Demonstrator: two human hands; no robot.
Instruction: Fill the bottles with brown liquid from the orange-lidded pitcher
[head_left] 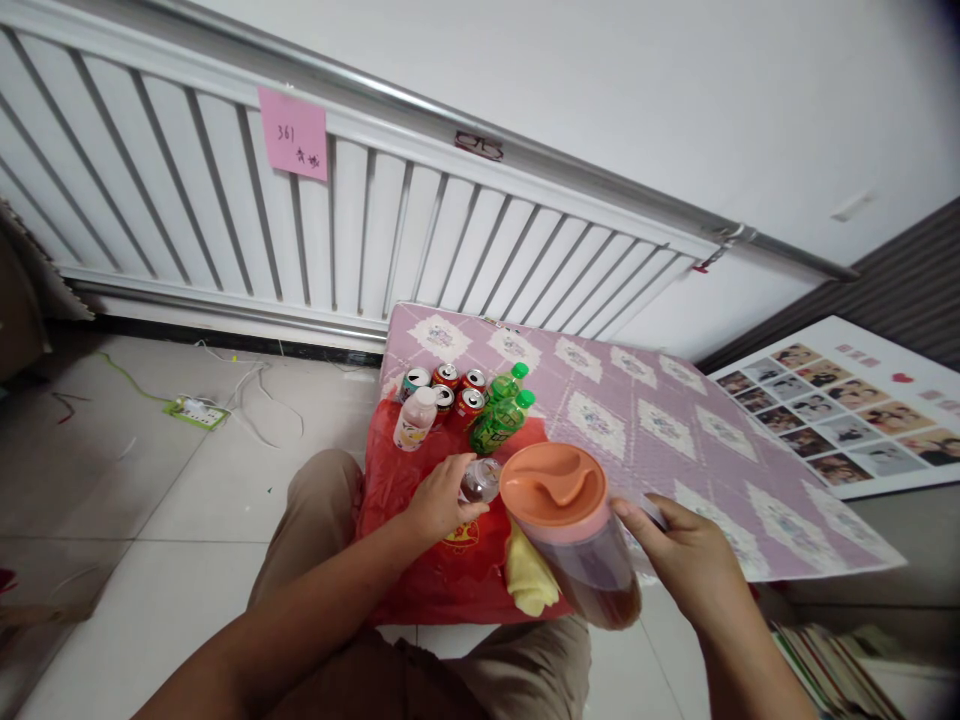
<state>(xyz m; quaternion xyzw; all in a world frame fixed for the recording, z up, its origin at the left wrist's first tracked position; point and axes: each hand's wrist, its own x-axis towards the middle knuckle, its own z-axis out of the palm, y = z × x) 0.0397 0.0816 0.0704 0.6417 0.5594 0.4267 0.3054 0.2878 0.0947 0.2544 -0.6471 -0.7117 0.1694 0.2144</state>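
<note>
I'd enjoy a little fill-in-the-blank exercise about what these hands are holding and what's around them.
1. The pitcher in the right hand has a lid coloured ____.
2. The person's ____ hand holds the clear container.
3. The cloth near the pitcher is ____.
4. The two green bottles have ____ caps.

Missing words: orange; left; yellow; green.

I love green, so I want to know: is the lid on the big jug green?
No, the lid on the jug held by the right hand is orange.
</note>
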